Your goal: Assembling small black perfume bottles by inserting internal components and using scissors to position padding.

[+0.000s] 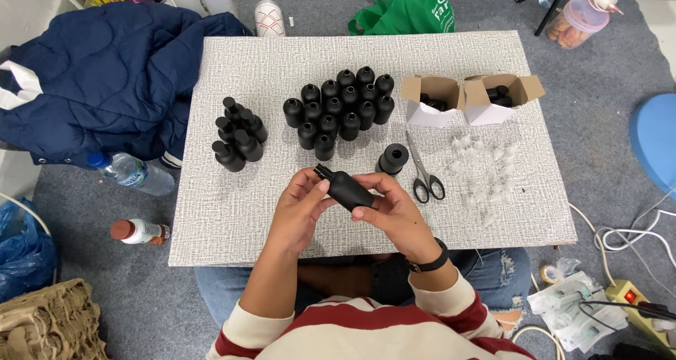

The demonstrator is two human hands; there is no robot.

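Head cam: both hands, left [299, 208] & right [394, 212], grip one black bottle [348, 189] tilted above the surface [232, 226], neck toward left fingers, prob. for cap access.

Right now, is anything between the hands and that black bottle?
Nothing visible. Both hands already hold the bottle above the table: the left hand at its neck end, the right hand under its body. The scissors and the roll lie beyond it, apart.

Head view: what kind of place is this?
Probably a makeshift home packing spot: a low table on carpet with many black bottles, open cartons and scissors; a jacket lies beside it.
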